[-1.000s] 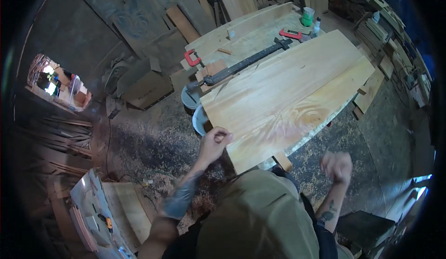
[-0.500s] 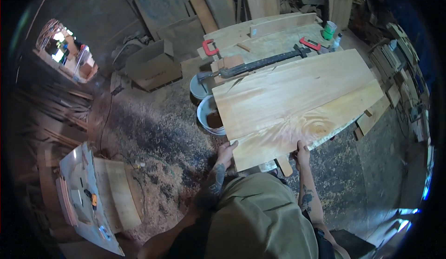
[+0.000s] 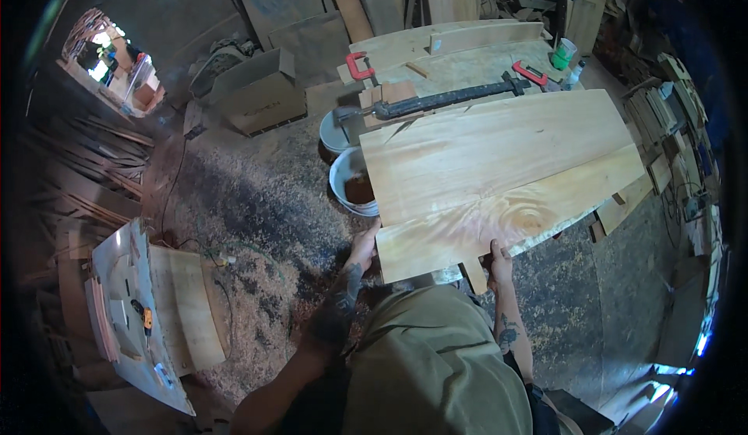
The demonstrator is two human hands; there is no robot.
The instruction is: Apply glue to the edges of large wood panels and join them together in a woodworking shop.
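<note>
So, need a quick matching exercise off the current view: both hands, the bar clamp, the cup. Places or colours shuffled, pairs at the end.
Column 1
1. Left hand
2. Right hand
3. Bar clamp
4. Cup

Column 2
A. Green and whitish
B. At the near edge of the wide board, thumb on top
C. Long and dark, lying just beyond the board
D. At the board's left end

Pairs: 1-D, 2-B, 3-C, 4-A

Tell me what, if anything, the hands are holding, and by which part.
The pale wooden panel: the left hand at its left end, the right hand at its near edge, thumb on top.
</note>
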